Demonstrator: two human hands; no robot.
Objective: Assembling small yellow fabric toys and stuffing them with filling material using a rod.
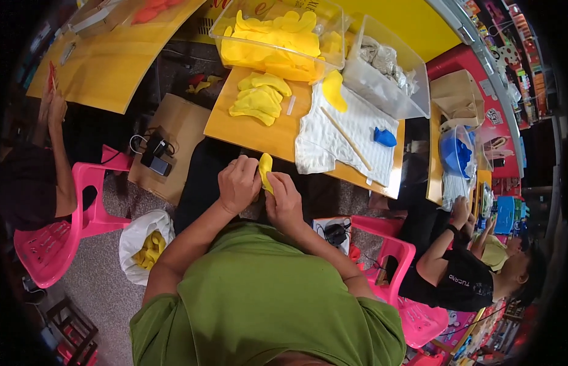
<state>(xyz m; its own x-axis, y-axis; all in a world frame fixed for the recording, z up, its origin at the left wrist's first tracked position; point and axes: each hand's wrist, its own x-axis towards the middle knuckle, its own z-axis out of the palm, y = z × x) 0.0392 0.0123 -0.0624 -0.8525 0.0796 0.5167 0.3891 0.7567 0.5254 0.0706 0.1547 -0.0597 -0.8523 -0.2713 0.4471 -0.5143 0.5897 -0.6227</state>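
In front of the table's near edge, my left hand [238,185] and my right hand [284,201] are close together, both closed on a small curved yellow fabric piece [266,171]. Its upper end sticks up between them; the rest is hidden by my fingers. Beyond, on the yellow-topped table [250,139], lies a pile of similar yellow pieces [258,100]. To the right, a white cloth [314,145] bears a thin wooden stick [346,139], a crumpled blue piece [384,137] and a single curved yellow piece [334,91].
At the table's back stand a clear bin of yellow pieces [272,46] and a clear bin with greyish bundles [388,61]. A white bag [130,247] of yellow pieces sits on the floor at left. Pink chairs [89,201] and other people working flank me on both sides.
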